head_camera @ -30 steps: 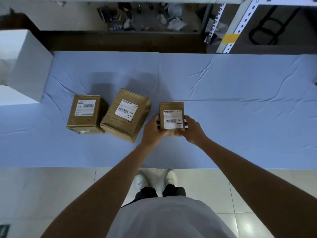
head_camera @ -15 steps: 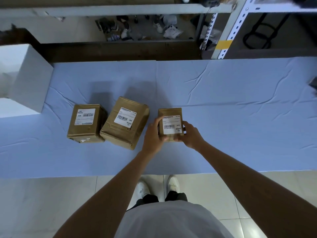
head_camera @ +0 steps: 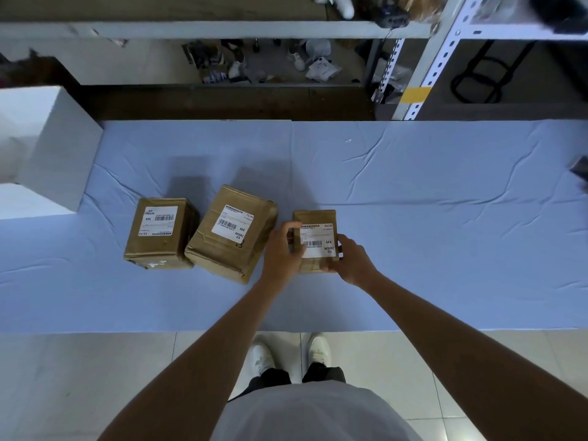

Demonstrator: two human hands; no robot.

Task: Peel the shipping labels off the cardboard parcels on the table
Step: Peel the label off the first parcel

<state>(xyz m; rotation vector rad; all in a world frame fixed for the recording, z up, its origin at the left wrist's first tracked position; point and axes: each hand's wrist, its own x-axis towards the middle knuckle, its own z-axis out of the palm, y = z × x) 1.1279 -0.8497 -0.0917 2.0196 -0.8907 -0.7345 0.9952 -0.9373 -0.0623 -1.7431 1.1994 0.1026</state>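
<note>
Parcels of brown cardboard, 3 in all, stand in a row on the bench (head_camera: 445, 249), which is covered with a creased pale blue cloth. The small parcel (head_camera: 313, 218) is the rightmost of them, near the middle of the bench, and both hands are on it. The left hand (head_camera: 281, 246) grips its left side with fingers curled round the edge, the thumb lying at the left edge of the small parcel's label (head_camera: 318, 241). The right hand (head_camera: 353, 264) holds the right side and the near right corner, its thumb just beside the label's right edge. That label is white, printed with a barcode, "34/42", "MX" and "MXRC 03", and lies flat on the top face as far as can be seen. Whether the small parcel rests on the cloth or is raised off it, I cannot tell.

The middle parcel (head_camera: 222, 259), the largest, sits turned at an angle just beside the left hand; its white label (head_camera: 233, 224) reads "11/42". The left parcel (head_camera: 159, 246) stands just beside it, with a white label (head_camera: 158, 220) whose print is upside down to the wearer.

A white box (head_camera: 54, 154) stands at the bench's left end. Behind the bench rises a perforated metal rack (head_camera: 426, 68) with a yellow strip on 1 upright. Below the near edge, 2 white shoes (head_camera: 261, 356) stand on a tiled floor.
</note>
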